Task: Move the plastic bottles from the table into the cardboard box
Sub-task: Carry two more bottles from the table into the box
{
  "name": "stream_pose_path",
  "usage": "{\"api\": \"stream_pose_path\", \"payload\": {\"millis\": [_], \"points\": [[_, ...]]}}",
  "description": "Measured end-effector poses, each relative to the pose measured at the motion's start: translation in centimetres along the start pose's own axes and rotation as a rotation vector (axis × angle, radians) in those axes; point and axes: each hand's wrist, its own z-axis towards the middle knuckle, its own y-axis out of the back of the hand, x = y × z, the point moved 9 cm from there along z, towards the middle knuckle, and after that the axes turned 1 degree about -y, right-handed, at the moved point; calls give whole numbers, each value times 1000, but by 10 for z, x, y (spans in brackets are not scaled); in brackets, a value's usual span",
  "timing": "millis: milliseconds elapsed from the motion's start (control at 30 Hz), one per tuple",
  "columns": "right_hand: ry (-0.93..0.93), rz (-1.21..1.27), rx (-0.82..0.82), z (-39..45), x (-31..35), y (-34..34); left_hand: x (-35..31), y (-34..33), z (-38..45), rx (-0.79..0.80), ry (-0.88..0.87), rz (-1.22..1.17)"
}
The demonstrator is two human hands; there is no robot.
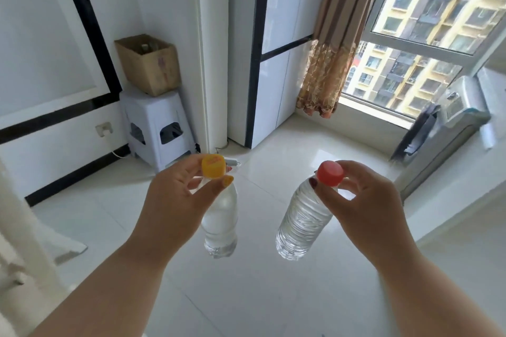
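Head view: two clear bottles carried by their necks, both hanging over the tiled floor. Left hand pinches the yellow-capped bottle just under the cap, grip narrow, thumb and fingers round the neck; bottle hangs roughly upright. Right hand pinches the red-capped bottle the same way, grip narrow round the neck; this one swings tilted, base toward the middle. Bottles are apart, not touching. The cardboard box sits open-topped on a white stool in the corner, ahead and to the left, well apart from both hands; something already lies inside, too small to tell what. No desk in view. Judged step: carrying both bottles toward the box, drop-in not yet done. To do it well: neck pinches look light, so tighten them or let the bottles hang still, or the tilted one may slip. Come at the box from above its open top, not from the side, since it looks light and may slide on the stool if knocked. Lower one bottle at a time, left first as it is nearer, base down, and release only once it is inside the rim. The wall close behind leaves little room.
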Motion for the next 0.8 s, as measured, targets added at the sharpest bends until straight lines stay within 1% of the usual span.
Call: {"api": "stream_pose_path", "payload": {"millis": [133,300,467,600,667,800], "points": [[1,59,-1,94,-7,-40,26,-1,92,-15,-14,19],[30,131,24,206,-16,-95,67,1,195,-38,-2,-20],[107,122,138,326,-29,-162,124,-6,298,-34,55,15],[176,107,235,427,-29,-216,160,4,376,-133,94,50],[208,113,276,478,-23,-244,177,17,414,-205,121,45],[256,139,346,561,-11,-306,208,44,484,-297,157,48]]}}
